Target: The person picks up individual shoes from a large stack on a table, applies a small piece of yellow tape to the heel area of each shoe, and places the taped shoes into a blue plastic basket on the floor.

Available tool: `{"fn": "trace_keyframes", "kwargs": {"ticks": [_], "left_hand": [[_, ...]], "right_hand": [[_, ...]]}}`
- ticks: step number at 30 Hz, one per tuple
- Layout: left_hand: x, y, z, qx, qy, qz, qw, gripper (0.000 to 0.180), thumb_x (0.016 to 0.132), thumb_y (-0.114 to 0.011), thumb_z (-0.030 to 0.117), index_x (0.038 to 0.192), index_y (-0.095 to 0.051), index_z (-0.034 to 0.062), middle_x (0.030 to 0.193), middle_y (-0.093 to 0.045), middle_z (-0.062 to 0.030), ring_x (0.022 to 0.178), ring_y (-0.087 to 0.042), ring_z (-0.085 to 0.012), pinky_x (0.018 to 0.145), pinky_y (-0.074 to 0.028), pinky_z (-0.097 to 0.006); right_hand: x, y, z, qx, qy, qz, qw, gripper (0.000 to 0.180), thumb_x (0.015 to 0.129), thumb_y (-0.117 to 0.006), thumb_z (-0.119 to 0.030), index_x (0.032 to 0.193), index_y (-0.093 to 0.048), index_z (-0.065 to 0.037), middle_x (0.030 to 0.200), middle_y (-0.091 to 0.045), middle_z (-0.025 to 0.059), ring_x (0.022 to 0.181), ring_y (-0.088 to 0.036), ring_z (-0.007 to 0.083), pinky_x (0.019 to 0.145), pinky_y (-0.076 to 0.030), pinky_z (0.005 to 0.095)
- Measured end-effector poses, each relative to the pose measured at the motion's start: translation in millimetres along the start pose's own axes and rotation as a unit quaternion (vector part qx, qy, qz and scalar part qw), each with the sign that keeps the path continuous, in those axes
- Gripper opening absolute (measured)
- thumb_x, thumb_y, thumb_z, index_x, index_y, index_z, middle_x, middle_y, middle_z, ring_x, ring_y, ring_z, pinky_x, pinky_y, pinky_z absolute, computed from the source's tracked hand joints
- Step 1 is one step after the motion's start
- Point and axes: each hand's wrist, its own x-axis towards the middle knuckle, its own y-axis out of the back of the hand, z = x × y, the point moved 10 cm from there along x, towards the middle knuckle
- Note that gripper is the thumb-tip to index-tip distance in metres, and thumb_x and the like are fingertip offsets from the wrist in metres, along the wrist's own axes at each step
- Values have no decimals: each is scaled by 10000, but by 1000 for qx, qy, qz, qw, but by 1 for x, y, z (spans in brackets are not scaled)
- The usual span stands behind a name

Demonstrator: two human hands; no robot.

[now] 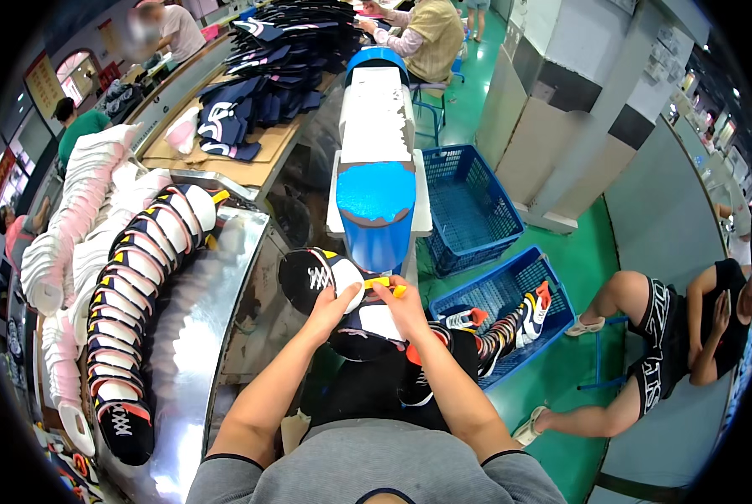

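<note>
In front of my lap, my left hand (334, 309) is closed on a black and white shoe upper (296, 281) with white laces, its thumb on the white side. My right hand (405, 309) pinches the yellow edge piece (384, 284) at the upper's opening. Just below the hands, a second upper with a black toe (361, 346) rests by my lap, partly hidden by my right hand. Directly beyond the hands stands a blue post-shaped machine (376, 202) with a worn white top.
A curved row of nested shoe uppers (128, 319) lies on the metal table (225, 277) at left, beside stacked white linings (82, 210). Dark cut pieces (283, 76) are piled beyond. Blue crates (468, 252) stand at right; the nearer holds uppers. A seated person (670, 336) is farther right.
</note>
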Motion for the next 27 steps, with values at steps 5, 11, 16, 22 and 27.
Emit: {"fn": "trace_keyframes", "kwargs": {"ticks": [5, 11, 16, 22, 27], "left_hand": [[21, 5, -9, 9, -30, -4, 999, 334, 881, -585, 262, 1077, -585, -9, 997, -625, -41, 864, -576, -108, 753, -444, -254], [62, 9, -44, -250, 86, 65, 962, 291, 883, -505, 221, 1044, -587, -7, 1000, -641, -91, 887, -620, -215, 803, -469, -357], [42, 24, 13, -324, 56, 93, 940, 330, 914, -485, 271, 1076, -532, -12, 976, -629, -129, 913, -619, -261, 796, -501, -420], [-97, 19, -7, 97, -61, 133, 984, 368, 942, -509, 295, 1159, -528, -2, 1051, -600, -57, 937, -567, -121, 823, -450, -278], [-70, -10, -3, -62, -34, 88, 994, 313, 838, -667, 190, 1057, -593, -22, 943, -643, -61, 829, -605, -117, 746, -474, -259]], "right_hand": [[16, 3, 21, 161, -36, 8, 986, 153, 904, -566, -150, 857, -596, -7, 815, -652, 75, 744, -570, 114, 700, -434, 231], [34, 17, 16, 160, -102, 13, 982, 184, 891, -566, -151, 756, -602, -32, 709, -616, 47, 628, -564, 119, 576, -447, 245], [22, 53, 15, 224, -125, 42, 965, 185, 876, -594, -232, 825, -580, -55, 747, -588, 41, 672, -575, 137, 618, -469, 272], [-28, 102, 33, 344, -52, 180, 920, 123, 878, -552, -118, 915, -561, -1, 875, -610, 86, 792, -621, 197, 742, -526, 341], [-44, -21, 8, 171, -21, 49, 984, 208, 921, -543, -164, 1059, -573, -11, 900, -541, 33, 885, -500, 132, 810, -385, 245]]}}
